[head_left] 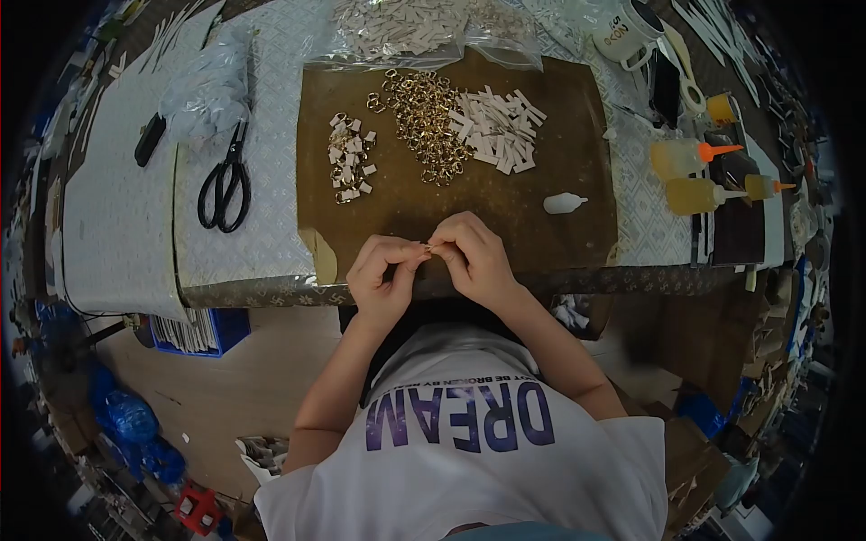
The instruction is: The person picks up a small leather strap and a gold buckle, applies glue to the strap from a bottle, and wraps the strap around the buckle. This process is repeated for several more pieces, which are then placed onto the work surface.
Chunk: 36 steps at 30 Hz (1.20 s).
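Observation:
Both hands meet above the front edge of a brown mat (361, 234). My left hand (386, 270) and my right hand (473, 260) pinch one tiny piece (428, 250) between their fingertips; it has a gold glint, but its shape is too small to make out. Beyond them lies a heap of gold metal rings (424, 122). White strips (501, 131) are piled against its right side. To the left is a smaller group of gold rings with white strips on them (350, 158). A small white bottle (565, 203) lies on the mat's right part.
Black scissors (225, 185) and a black-handled tool (151, 140) lie left. Plastic bags of white strips (397, 27) are at the back. On the right stand a white mug (625, 34), a phone (665, 88) and yellow bottles with orange tips (677, 159).

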Tool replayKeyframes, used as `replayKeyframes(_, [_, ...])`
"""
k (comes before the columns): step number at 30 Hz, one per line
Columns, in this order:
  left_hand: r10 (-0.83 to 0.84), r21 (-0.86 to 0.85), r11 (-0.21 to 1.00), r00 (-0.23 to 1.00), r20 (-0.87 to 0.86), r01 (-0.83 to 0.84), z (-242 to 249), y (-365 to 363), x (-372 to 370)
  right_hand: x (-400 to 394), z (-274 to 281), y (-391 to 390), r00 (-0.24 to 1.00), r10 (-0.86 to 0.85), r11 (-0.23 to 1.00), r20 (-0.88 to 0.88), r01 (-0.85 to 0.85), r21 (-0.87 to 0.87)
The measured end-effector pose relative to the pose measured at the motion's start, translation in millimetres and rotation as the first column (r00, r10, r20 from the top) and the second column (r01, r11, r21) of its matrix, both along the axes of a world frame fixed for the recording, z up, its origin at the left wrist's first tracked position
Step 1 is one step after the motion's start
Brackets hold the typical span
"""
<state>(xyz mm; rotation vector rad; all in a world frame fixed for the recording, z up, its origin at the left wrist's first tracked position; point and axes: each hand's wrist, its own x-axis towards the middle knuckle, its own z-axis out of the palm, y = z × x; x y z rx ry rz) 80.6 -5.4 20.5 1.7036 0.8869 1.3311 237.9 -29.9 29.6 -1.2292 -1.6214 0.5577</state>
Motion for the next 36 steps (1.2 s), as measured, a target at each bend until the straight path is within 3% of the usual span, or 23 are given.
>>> replayKeyframes(8, [0.043, 0.009, 0.999, 0.999, 0.028, -0.043, -1, -1, 1, -4, 8, -2, 0.993, -0.047, 0.991, -0.112, 0.032, -0.133])
replayKeyframes(11, [0.039, 0.016, 0.999, 0.999, 0.028, -0.040, -2, -1, 2, -3, 5, 0, 0.997, -0.031, 0.999, -0.073, 0.028, -0.039])
replayKeyframes(25, [0.037, 0.022, 0.999, 0.999, -0.004, -0.037, 1, -3, 2, -3, 7, -4, 0.993, -0.038, 0.996, -0.109, 0.029, -0.083])
replayKeyframes(34, [-0.061, 0.013, 0.998, 0.997, -0.042, 0.062, 5, -3, -1, 0, 9, -3, 0.998, -0.029, 0.997, -0.050, 0.025, -0.076])
replayKeyframes(36, [-0.008, -0.122, 0.992, 0.991, 0.134, 0.025, 11, -6, 2, -1, 12, -2, 0.997, -0.055, 0.996, -0.060, 0.050, -0.077])
